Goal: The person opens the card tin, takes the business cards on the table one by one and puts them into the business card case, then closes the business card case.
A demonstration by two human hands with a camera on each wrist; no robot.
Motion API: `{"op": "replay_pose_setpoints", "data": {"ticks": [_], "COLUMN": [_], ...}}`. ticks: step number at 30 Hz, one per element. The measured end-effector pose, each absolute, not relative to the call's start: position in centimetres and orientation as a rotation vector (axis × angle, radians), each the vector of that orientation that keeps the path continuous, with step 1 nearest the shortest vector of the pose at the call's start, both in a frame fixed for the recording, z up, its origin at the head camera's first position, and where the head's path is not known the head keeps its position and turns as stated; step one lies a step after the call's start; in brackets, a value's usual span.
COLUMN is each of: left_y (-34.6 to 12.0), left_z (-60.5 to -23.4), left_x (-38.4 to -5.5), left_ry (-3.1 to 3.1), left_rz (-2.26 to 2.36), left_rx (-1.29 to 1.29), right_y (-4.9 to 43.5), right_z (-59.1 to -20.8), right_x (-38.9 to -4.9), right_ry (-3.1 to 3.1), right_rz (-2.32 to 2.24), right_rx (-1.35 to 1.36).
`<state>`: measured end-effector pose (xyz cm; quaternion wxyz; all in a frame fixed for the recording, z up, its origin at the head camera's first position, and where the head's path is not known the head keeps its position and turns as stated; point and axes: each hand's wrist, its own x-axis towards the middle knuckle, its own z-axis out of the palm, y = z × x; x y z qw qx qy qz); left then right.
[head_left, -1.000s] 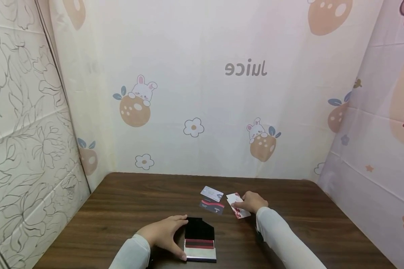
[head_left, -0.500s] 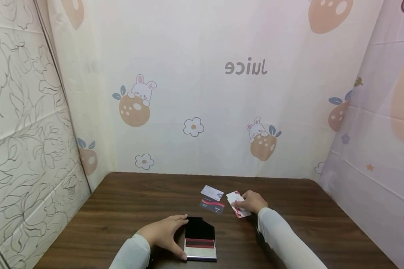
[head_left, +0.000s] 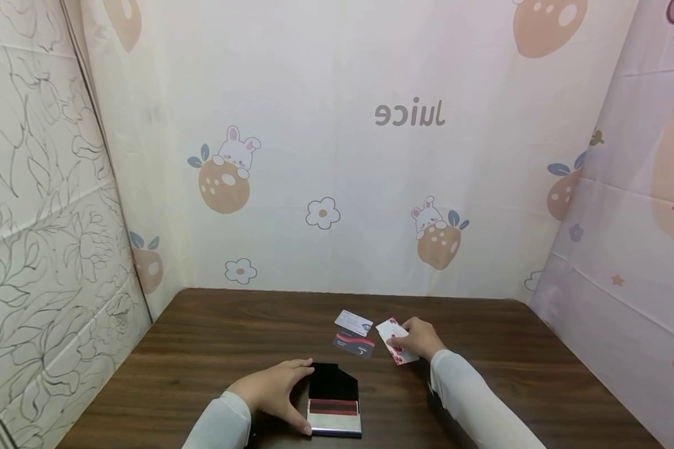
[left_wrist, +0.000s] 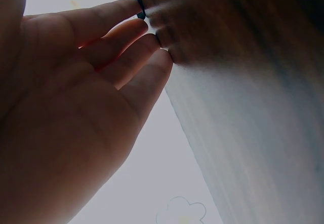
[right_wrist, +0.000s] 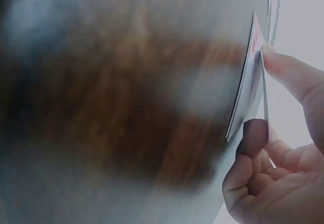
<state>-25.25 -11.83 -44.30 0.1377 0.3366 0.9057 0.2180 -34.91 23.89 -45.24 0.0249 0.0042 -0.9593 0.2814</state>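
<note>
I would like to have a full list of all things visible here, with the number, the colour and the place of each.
card case: one, black flap, silver body, red-and-dark band; open, front of table
pale card: one, whitish, beyond the case
grey card: one, dark grey with pinkish stripe, just nearer than the pale card
floral cards: at least two, white with red, right of those cards
table: one, brown wood grain, under everything
printed cloths: three, whitish, left, behind and right
sleeves: two, pale, on the forearms
left hand: one, touching the case's left side
right hand: one, pinching a floral card
</note>
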Motion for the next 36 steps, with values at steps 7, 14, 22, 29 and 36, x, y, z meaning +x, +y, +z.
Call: {"op": "replay_pose_setpoints", "data": {"ticks": [7, 14, 22, 29, 36], "left_y": [-11.9, -11.8, -11.9, -11.8, -11.8], "left_z": [-44.4, -44.4, -44.4, -44.4, -44.4], "left_x": [-25.3, -25.2, -25.3, -25.4, -25.3], "left_ry": [2.617, 2.612, 2.61, 2.608, 2.605], "left_rz": [0.632, 0.636, 0.644, 0.64, 0.64], "left_rx": [0.98, 0.972, 0.962, 0.962, 0.964], "right_y": [24.1, 24.3, 24.0, 23.8, 23.3], "right_z": [-45.2, -45.3, -44.5, -43.9, -43.5], "right_x": [-34.8, -34.6, -33.9, -33.7, -33.3], "right_ry": [-2.926, -2.844, -2.808, -2.797, -2.756], "right_rz": [0.891, 0.898, 1.03, 1.096, 1.114], "right_rx": [0.008, 0.078, 0.164, 0.196, 0.269]}}
